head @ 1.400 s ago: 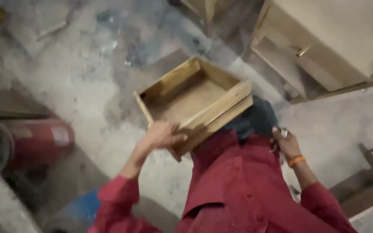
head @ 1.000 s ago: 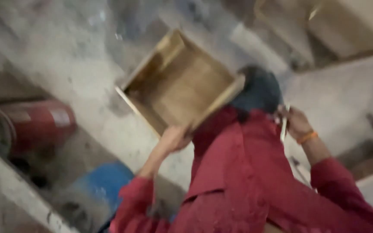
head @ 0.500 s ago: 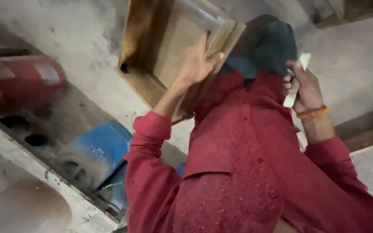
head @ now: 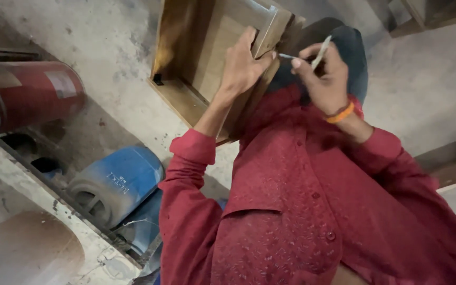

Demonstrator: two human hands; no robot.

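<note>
Left hand [head: 244, 66] grips empty wooden drawer [head: 207, 58].

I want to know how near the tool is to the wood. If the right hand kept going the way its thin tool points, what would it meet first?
Probably the wooden drawer's front edge by the left hand; the right hand aims its thin white tool there, though depth is unclear.

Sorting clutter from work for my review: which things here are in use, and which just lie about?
In use: open wooden drawer box, left hand; thin white pencil-like stick, right hand.
Lying about: red metal cylinder, blue motor housing.
</note>
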